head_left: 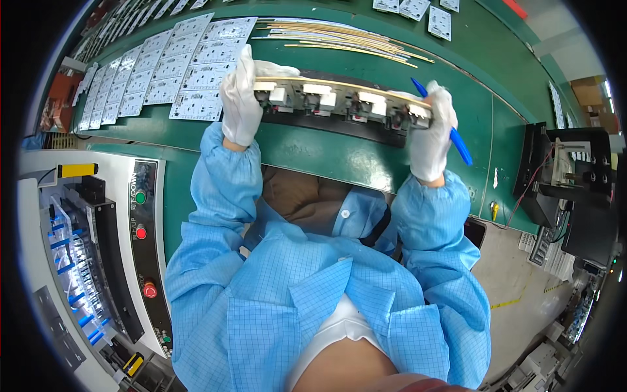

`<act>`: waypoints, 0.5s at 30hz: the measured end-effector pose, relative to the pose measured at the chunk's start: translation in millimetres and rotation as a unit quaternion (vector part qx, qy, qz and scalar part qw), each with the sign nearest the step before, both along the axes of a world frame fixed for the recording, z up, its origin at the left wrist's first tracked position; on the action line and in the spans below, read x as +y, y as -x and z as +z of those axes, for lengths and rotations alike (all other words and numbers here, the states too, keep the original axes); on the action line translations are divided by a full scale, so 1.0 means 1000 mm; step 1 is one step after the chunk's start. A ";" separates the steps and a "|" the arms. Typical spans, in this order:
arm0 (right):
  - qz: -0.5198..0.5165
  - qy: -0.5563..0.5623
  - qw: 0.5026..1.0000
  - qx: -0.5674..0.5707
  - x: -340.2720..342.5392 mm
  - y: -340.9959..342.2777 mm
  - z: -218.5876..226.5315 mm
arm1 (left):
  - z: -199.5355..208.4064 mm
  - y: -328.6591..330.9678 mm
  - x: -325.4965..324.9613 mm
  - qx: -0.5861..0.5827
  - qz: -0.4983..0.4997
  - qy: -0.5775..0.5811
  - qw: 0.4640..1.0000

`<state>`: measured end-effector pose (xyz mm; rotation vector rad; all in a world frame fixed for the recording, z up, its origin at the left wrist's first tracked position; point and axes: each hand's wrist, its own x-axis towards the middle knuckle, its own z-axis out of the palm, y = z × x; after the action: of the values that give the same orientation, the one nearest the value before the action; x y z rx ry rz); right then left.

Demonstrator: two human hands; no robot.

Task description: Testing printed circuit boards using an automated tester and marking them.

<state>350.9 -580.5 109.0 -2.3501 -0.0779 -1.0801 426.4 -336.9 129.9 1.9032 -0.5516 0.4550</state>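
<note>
A circuit board panel [339, 87] is raised over the green table, tilted so that its long edge points up. White blocky parts and dark components line the side facing me. At its left end my left hand [239, 104], in a white glove, is closed on the board. My right hand [431, 134], gloved too, grips the right end. A blue pen [461, 147] is also held in my right hand, slanting out past the fingers. Behind and below the board lies a dark flat piece [369, 129], partly hidden by it.
White circuit panels [199, 68] lie in rows at the left of the green table [313, 153]. Thin tan strips [353, 40] are bundled at the far side. A machine with coloured buttons [145, 248] stands at left. Black equipment [575, 163] is at right.
</note>
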 end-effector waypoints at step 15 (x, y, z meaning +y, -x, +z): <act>0.200 -0.381 0.900 0.067 0.007 0.022 0.010 | 0.006 0.019 0.000 0.107 -0.070 0.085 0.988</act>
<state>328.4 -573.7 118.9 -1.5904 -0.0666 -0.5862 407.6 -337.0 135.4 1.7109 -0.4840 0.1973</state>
